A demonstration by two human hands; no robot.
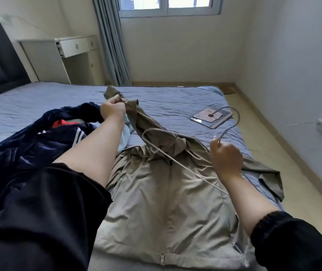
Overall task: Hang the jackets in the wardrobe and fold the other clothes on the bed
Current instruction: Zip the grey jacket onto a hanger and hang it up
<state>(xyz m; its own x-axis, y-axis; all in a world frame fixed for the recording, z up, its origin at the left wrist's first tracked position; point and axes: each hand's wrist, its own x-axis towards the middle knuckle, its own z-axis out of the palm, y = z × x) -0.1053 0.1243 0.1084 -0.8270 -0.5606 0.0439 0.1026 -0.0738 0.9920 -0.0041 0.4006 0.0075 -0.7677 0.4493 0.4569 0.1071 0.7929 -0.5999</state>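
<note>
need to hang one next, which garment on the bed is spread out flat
The khaki zip-up jacket, lying flat and zipped; the navy striped garment sits crumpled in a heap beside it.

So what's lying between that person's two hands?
Head view: the raised sleeve of the tan jacket and the wire hanger lie between the left hand and the right hand.

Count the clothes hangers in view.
1: a thin grey wire hanger, gripped by the right hand above the khaki zip-up jacket on the bed. More may hide under the navy clothes pile.
</note>
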